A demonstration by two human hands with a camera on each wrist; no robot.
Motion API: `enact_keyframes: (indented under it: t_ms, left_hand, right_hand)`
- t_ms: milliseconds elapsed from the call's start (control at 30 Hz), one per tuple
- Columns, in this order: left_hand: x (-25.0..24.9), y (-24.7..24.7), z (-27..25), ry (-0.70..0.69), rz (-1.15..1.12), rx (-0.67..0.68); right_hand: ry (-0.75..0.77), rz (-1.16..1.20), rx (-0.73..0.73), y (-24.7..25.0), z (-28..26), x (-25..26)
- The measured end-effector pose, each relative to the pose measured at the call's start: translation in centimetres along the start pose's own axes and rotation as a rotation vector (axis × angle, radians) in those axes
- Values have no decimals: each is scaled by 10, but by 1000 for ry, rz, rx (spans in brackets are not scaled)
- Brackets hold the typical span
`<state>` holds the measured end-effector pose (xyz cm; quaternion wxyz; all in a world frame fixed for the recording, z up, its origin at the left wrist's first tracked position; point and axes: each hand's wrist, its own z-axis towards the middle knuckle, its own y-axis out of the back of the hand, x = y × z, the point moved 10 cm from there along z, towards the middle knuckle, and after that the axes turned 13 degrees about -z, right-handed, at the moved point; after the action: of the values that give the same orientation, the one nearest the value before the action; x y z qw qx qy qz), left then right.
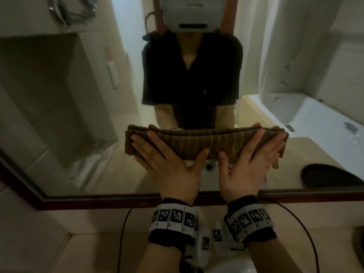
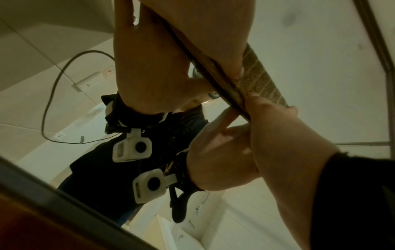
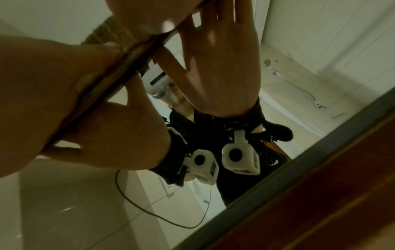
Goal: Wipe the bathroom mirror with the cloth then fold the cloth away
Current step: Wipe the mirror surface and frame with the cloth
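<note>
1. The mirror (image 1: 65, 107) fills the wall above the counter (image 1: 82, 251), dark wooden frame (image 1: 110, 201) along its bottom edge. I judge the wiping step underway: the cloth is on the glass, low and central, just above the frame. How much glass is already wiped I cannot tell; no streaks or clean patches stand out.

2. The cloth (image 1: 206, 143), brown and striped, lies as a long narrow band flat against the mirror. It looks folded along its length, but the tidy folding away is, by my reckoning, yet to come.

3. The left hand (image 1: 167, 164) presses the cloth's left part with fingers straight and spread, thumb angled under the lower edge. The right hand (image 1: 250, 164) does the same on the right part. Neither clutches the cloth; both pin it by flat pressure.

4. The head view alone shows the whole cloth, both hands together, and the reflected bathtub (image 1: 307, 119).

5. The left wrist view shows, edge-on, the cloth (image 2: 262, 79) sandwiched between hand and glass, confirming contact.

6. The right wrist view shows the cloth edge (image 3: 111, 81) likewise, plus a reflected shower hose the head view leaves blurred.
</note>
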<state>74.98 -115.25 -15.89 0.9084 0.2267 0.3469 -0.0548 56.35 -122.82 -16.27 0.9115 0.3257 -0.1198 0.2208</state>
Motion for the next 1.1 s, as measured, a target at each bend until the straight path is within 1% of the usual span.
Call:
enact_keyframes:
  t_ms: [167, 267, 367, 500, 600, 667, 733, 800, 933, 1033, 1100]
  left_hand:
    - [-7, 1, 3, 29, -23, 10]
    - [-27, 10, 20, 16, -17, -16]
    - [-76, 30, 57, -82, -30, -77]
    - [-163, 65, 120, -201, -1, -158]
    - [-228, 80, 163, -259, -11, -187]
    - [-262, 90, 183, -274, -35, -260]
    - [-280, 96, 189, -268, -40, -341]
    - [-283, 92, 186, -257, -19, -358]
    - [-270, 73, 163, -222, 7, -317]
    - [-252, 43, 122, -171, 2, -265]
    - [-231, 15, 80, -143, 20, -229]
  right_hand:
    - [-6, 25, 18, 3, 5, 4]
    - [6, 24, 33, 14, 26, 11]
    - [34, 18, -26, 48, 71, 22]
    - [50, 3, -149, 113, 158, 40]
    - [57, -46, -250, 163, 230, 50]
    - [78, -73, -268, 189, 266, 54]
    - [104, -96, -254, 202, 285, 52]
    - [129, -98, -246, 205, 286, 49]
    - [108, -51, -248, 194, 267, 31]
    - [77, -18, -236, 171, 233, -2]
    - [67, -14, -195, 146, 199, -33]
